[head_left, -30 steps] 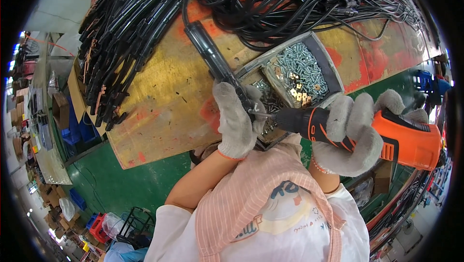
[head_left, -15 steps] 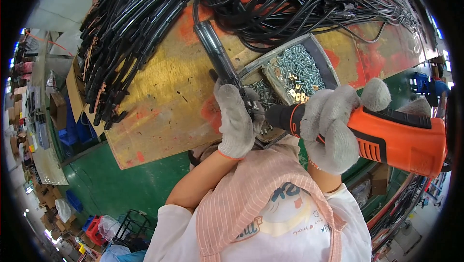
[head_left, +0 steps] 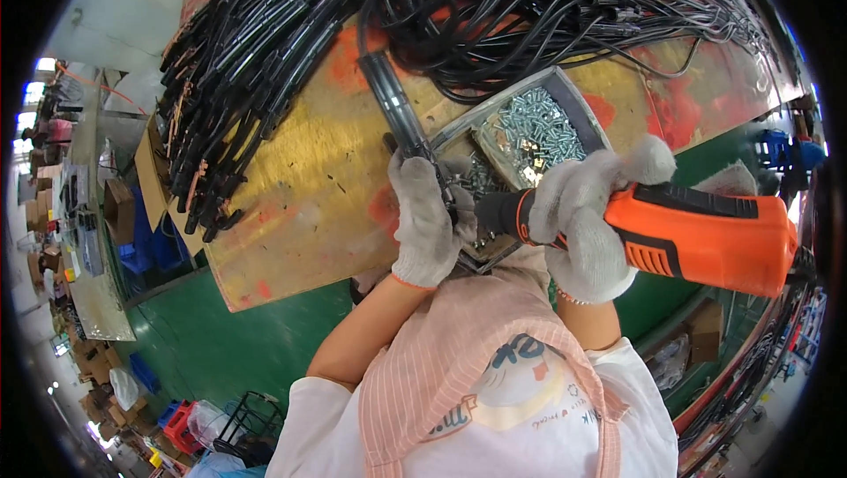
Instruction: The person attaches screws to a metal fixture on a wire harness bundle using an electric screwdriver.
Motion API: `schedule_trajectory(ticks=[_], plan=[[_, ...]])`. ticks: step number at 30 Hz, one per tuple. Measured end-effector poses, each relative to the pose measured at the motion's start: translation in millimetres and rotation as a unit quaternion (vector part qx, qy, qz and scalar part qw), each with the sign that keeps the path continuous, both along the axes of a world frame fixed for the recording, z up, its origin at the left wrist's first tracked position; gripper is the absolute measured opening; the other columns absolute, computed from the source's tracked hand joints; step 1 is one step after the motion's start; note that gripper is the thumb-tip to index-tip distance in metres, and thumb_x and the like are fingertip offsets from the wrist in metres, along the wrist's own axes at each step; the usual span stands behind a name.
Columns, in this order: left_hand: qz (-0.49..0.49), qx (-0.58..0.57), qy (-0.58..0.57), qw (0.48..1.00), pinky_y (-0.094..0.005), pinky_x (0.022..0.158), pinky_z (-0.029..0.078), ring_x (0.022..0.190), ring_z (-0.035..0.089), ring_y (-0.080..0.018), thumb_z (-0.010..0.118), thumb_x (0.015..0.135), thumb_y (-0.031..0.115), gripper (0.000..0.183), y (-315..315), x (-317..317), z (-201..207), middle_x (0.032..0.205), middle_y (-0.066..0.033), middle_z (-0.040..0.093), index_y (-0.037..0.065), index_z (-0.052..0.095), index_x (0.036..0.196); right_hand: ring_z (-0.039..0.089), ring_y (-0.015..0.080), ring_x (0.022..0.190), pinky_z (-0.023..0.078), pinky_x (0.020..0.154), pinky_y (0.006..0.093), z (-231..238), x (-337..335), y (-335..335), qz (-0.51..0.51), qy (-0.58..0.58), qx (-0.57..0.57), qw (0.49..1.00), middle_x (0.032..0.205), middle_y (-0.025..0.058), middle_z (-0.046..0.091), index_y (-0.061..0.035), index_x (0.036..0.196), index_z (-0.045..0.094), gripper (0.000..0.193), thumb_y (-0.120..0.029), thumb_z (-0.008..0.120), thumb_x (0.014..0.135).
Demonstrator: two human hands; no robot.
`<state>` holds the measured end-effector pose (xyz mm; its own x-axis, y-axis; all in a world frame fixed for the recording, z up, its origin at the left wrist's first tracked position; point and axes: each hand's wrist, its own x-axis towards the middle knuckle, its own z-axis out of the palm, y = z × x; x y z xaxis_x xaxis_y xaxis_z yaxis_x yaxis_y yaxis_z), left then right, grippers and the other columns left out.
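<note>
My left hand (head_left: 422, 218), in a light grey glove, is closed around the near end of a black tubular cable part (head_left: 397, 108). A black cable loops away from that part's far end. My right hand (head_left: 595, 222), gloved too, grips an orange and black power screwdriver (head_left: 701, 240). The tool's dark nose (head_left: 501, 213) points left at the part in my left hand; the contact point is hidden by my fingers. Just beyond both hands stands a bin of silvery screws (head_left: 540, 125), with small brass-coloured pieces (head_left: 534, 169) at its near edge.
Many black cable parts (head_left: 256, 63) are piled at the table's far left. Tangled black cables (head_left: 529, 19) cover the far middle and right. The worn yellow and red tabletop (head_left: 300, 205) ends at an edge above the green floor (head_left: 221, 337). A cardboard box (head_left: 152, 169) stands beyond the left edge.
The power screwdriver and my right hand have shifted slightly left and up in the picture. My left hand still holds the cable part, which has moved only a little.
</note>
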<state>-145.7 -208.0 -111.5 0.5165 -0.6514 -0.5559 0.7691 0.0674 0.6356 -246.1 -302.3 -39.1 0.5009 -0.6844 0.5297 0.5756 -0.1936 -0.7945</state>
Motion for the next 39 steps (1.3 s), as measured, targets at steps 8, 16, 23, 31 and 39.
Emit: schedule_trajectory(ticks=[8,16,23,31,39], plan=[[0.042,-0.018,-0.047,0.998,-0.0268,0.038,0.043,0.051,0.054,-0.0134,0.054,0.097,0.04,0.043,-7,-8,17,0.11,-0.0104,0.058,0.015,0.031,0.123,0.053,0.0192,0.053,0.046,0.047,0.0361,5,-30,-20,-0.084,-0.166,0.175,0.967,0.071,0.0069,0.054,-0.0161,0.123,0.039,0.047,0.001,0.062,0.085],[0.053,-0.015,-0.078,0.995,-0.0364,0.069,0.058,0.09,0.064,-0.0193,0.059,0.09,-0.001,0.05,-17,-14,24,0.119,-0.0094,0.057,0.018,0.037,0.131,0.061,0.0211,0.061,0.054,0.059,0.037,2,-58,-44,-0.396,-0.07,0.082,0.912,0.078,0.0096,0.06,-0.0006,0.122,0.039,0.053,0.006,0.068,0.078],[0.035,-0.062,-0.072,0.995,-0.0432,0.087,0.058,0.104,0.06,-0.022,0.058,0.087,-0.007,0.062,-16,-13,25,0.127,-0.0114,0.047,0.018,0.029,0.137,0.061,0.019,0.06,0.054,0.058,0.0361,-12,-55,-45,-0.409,-0.061,0.115,0.903,0.077,0.0087,0.059,-0.003,0.122,0.034,0.054,0.008,0.062,0.077],[0.011,-0.019,-0.08,0.997,-0.0385,0.065,0.062,0.092,0.065,-0.0229,0.056,0.091,-0.001,0.051,-15,-10,22,0.116,-0.0142,0.058,0.014,0.035,0.134,0.061,0.0192,0.06,0.053,0.059,0.0337,-33,-41,-50,-0.379,-0.068,0.101,0.918,0.075,0.0093,0.06,-0.0024,0.124,0.034,0.056,0.009,0.064,0.079],[0.007,-0.032,-0.076,0.997,-0.0373,0.06,0.061,0.089,0.065,-0.0228,0.056,0.091,0.0,0.051,-16,-9,20,0.115,-0.0142,0.059,0.016,0.034,0.135,0.061,0.0174,0.059,0.053,0.061,0.0331,-41,-29,-49,-0.38,-0.037,0.109,0.918,0.075,0.009,0.062,-0.0017,0.123,0.034,0.055,0.012,0.06,0.077]])
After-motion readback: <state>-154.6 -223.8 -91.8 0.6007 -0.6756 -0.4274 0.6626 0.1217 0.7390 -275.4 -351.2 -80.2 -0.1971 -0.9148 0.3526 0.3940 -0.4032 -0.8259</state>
